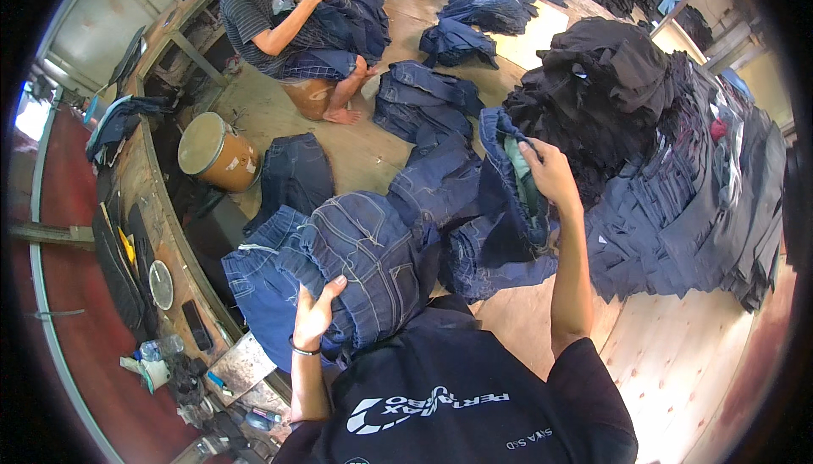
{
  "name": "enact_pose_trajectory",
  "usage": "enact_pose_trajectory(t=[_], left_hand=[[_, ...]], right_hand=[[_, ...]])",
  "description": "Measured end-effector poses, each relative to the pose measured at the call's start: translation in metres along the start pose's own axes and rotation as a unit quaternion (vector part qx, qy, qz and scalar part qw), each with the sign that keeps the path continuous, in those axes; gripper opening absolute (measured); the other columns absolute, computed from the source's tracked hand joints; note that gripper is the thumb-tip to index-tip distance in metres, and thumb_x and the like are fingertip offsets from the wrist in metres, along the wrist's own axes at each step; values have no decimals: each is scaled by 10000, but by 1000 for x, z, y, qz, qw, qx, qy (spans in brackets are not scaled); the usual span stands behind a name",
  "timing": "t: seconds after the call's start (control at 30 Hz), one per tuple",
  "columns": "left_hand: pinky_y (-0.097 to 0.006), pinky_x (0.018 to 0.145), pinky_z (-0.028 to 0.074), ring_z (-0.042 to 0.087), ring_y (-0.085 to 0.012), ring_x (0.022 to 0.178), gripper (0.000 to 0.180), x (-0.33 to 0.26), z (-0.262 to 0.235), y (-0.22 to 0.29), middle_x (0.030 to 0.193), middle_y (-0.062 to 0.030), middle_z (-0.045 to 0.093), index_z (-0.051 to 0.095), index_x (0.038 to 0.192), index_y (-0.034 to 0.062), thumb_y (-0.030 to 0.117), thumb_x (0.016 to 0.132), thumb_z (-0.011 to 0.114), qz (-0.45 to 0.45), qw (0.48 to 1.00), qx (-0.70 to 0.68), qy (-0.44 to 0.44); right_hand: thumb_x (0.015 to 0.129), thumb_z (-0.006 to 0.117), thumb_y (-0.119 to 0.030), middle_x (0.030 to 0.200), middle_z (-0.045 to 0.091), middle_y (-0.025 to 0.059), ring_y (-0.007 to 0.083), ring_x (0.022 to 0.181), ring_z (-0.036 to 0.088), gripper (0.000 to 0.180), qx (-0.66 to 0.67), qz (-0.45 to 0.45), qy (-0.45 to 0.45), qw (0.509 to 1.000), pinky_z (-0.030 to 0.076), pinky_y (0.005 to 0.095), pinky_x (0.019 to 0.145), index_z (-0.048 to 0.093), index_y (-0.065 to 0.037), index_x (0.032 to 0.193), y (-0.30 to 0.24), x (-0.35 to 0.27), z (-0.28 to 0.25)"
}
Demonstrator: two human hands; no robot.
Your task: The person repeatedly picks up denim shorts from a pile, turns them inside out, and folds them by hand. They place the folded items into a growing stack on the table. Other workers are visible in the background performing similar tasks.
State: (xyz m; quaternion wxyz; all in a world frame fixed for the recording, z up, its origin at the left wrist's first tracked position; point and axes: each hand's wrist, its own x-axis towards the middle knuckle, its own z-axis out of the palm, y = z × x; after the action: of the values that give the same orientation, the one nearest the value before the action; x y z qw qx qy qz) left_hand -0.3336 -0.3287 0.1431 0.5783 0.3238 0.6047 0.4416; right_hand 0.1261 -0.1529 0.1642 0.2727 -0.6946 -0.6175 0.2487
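Folded blue jeans (pixel 373 244) with pale stitching lie stacked across my lap. My left hand (pixel 315 316), with a dark band at the wrist, is at their near left edge. Its thumb lies over the denim, and its fingers are partly hidden among the folds. To the right, my right hand (pixel 549 174) is raised, pinching the edge of a dark blue denim garment (pixel 500 180). That garment hangs down, its light green inner side showing near my fingers. Below it more folded jeans (pixel 483 265) lie against my lap.
A tall black garment pile (pixel 593 100) and stacked dark garments (pixel 669 218) stand on the right. More jeans (pixel 428 100) lie ahead on the wooden floor. Another person (pixel 271 32) sits far left, handling denim. A brown drum (pixel 218 152) stands near a cluttered wooden bench (pixel 152 201).
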Motion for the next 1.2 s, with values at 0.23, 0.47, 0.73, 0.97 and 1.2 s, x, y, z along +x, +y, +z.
enact_pose_trajectory(t=[0.23,0.47,0.73,0.97,1.2], left_hand=[[-387,1118,475,617,-240,1246,575,-23,-4,7,1383,-115,651,521,1485,-39,26,951,725,24,997,-72,20],[-388,1132,464,614,-244,1257,596,-28,-4,9,1402,-123,646,505,1503,-36,12,948,718,25,998,-33,45],[-389,1127,451,615,-244,1243,630,-19,-42,-24,1375,-114,662,529,1488,-28,81,906,748,-29,993,-17,116],[-395,945,551,694,-241,973,454,6,-110,-96,1125,-87,727,627,1291,-3,140,874,733,-108,965,-49,233],[-395,961,527,686,-239,951,409,-13,-167,-151,1099,-86,737,677,1185,-11,186,831,735,-208,921,42,326]], right_hand=[[1044,616,-439,1187,752,223,453,1085,722,424,-106,0,1,994,569,534,938,745,-129,1303,31,39,160],[1005,670,-554,1702,277,328,489,1501,426,878,-103,52,-121,986,429,513,1193,255,-231,1709,38,9,324],[1021,708,-353,1035,799,200,284,986,786,419,145,34,-210,966,597,394,898,740,-8,1256,78,-31,331],[974,693,-295,1147,762,262,439,1120,726,350,-50,220,-230,947,571,518,982,737,-43,1213,215,-34,402],[881,812,-287,1474,508,246,490,1300,560,647,-121,131,-160,971,553,593,994,545,-85,1434,296,19,583]])
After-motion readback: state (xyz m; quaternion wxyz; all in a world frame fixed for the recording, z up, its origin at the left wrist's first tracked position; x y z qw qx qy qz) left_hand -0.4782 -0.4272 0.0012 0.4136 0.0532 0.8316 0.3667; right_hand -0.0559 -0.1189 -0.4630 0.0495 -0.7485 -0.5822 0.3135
